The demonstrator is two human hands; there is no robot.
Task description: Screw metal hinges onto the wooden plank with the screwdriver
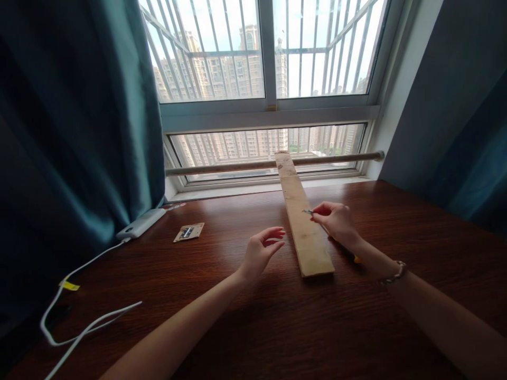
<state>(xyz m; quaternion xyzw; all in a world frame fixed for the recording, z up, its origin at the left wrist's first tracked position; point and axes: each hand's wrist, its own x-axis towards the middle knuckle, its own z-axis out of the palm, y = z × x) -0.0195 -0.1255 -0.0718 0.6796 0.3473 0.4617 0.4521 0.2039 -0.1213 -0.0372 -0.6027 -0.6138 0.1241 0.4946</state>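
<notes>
A long wooden plank [307, 232] runs away from me over the dark wood table, its far end resting on the metal rail by the window. My right hand [336, 221] is above the plank's right side, thumb and fingers pinched on a slim metal piece [308, 211] too small to identify. Left of the plank, my left hand [259, 250] hovers with fingers apart and holds nothing. Beneath my right wrist lies a tool with a black and yellow handle [356, 259], mostly hidden by the hand and forearm.
A small opened cardboard pack [189, 232] with dark pieces lies left on the table [222, 211]. Further left, a white power bank [140, 224] has a white cable [93, 261] trailing forward. The rail [229, 168] crosses before the barred window; a curtain [130, 105] hangs at left.
</notes>
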